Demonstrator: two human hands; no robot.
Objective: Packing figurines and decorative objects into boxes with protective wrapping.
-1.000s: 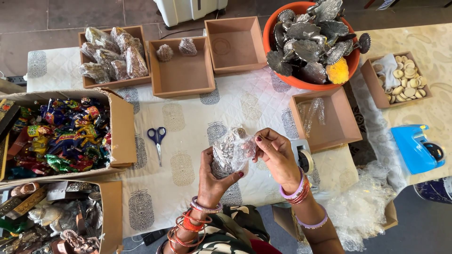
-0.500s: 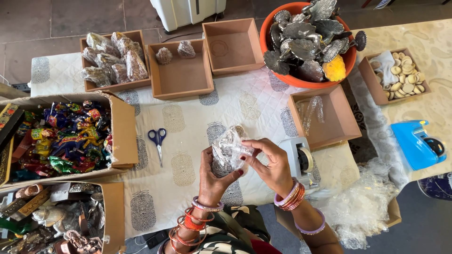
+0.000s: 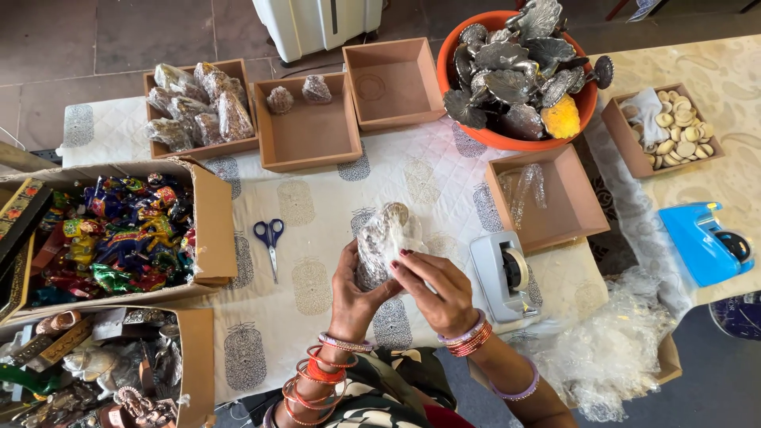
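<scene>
— Where is the clear-plastic-wrapped metal figurine (image 3: 382, 242) found?

— It is held between the left hand (image 3: 354, 287) and right hand (image 3: 438, 289), above the white quilted printed cloth (image 3: 317, 206).

— What is placed beside it?

— Blue-handled steel scissors (image 3: 269, 240) are laid to its left, a grey plastic tape dispenser (image 3: 502, 273) to its right. Three shallow brown cardboard trays (image 3: 311, 131) are set behind.

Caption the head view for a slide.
Both hands, left hand and right hand, hold a plastic-wrapped ornament above the patterned tablecloth.

Plastic-wrapped figurine (image 3: 383, 242), probably metal, upright.
</scene>
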